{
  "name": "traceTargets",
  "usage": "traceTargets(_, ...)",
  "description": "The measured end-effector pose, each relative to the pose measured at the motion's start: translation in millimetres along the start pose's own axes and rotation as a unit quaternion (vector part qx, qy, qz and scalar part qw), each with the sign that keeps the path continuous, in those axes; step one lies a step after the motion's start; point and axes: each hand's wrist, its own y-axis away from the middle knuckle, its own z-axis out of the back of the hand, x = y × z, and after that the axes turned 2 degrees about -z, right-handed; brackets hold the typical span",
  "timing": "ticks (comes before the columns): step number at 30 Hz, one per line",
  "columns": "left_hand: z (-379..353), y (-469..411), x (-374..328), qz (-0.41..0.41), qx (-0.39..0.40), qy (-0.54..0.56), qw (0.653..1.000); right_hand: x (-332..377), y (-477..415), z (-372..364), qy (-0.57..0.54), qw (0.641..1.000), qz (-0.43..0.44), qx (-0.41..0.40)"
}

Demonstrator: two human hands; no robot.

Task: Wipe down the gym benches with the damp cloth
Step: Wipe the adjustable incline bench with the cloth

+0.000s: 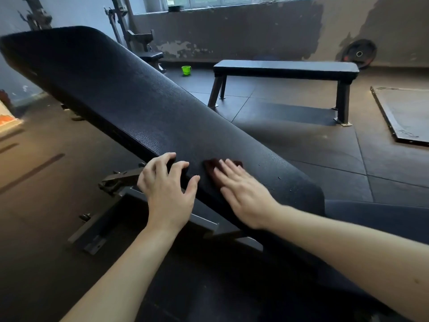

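Cloth [210, 166], dark red, lies low on the tilted bench pad [120, 98] under your right hand [241, 194], whose straight fingers press it flat. Your left hand [166, 184] grips the pad's left edge, fingers curled over it. Flat bench [285, 69] stands well apart behind; green bucket [186, 70] on floor near it.

Right hand [241, 194] lies flat, pressing the dark red cloth [210, 165] onto the inclined bench [130, 96]. Left hand [166, 189] grips the pad's edge just beside it. Flat bench [285, 69] and green bucket [186, 70] sit beyond.
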Motion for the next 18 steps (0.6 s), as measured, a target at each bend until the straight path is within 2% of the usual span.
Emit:
traceTargets(4, 2, 3, -3, -0.008, 0.001, -0.005, 1.0, -26, -57, 16, -0.051, 0.986, -0.155, -0.016)
traceTargets(6, 2, 3, -6, -0.012, 0.009, -0.008, 1.0, -24, -66, 17, -0.061, 0.981, -0.185, -0.013)
traceTargets(8, 2, 3, -10, -0.016, 0.014, -0.01, 1.0, -12, -56, 13, -0.071, 0.981, -0.181, -0.023)
traceTargets(12, 1, 1, -14, -0.022, 0.007, -0.014, 1.0, 13, -1, -1, -0.065, 0.991, -0.103, -0.056)
traceTargets(15, 0, 2, -14, -0.034, 0.004, -0.026, 0.999, 20, 24, -3, -0.054, 0.996, -0.068, -0.033)
traceTargets(18, -1, 0, -15, -0.045, 0.003, -0.028, 0.999, 14, 12, 1, -0.053, 0.995, -0.079, -0.018)
